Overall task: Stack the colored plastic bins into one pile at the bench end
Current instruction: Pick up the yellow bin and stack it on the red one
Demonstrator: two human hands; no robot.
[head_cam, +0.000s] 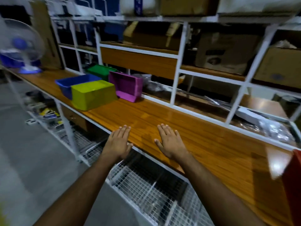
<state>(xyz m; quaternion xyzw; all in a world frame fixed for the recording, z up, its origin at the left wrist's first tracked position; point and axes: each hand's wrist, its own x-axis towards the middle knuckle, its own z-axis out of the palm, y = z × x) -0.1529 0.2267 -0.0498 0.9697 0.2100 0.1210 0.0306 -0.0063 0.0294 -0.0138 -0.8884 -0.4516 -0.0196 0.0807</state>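
Already we see trouble: the magenta bin (126,86) lies tipped on its side, mouth toward us, and the yellow-green bin (93,94) sits upside down touching the blue bin (73,84), long axes running along the desk (187,128), so none would nest until righted. Our left hand (118,143) and right hand (171,141) hover flat, fingers apart, holding nothing, well short of the bins at the left.

Dim indoor light, wide-angle view, blurred at the edges.
Glare shines on the bench (187,128) just beyond the right hand (171,142) and far to its right. The hands are fairly sharp; the fan (22,46) far left of the left hand (118,143) and the shelves (182,51) above smear with blur. Straight lines bow outward.
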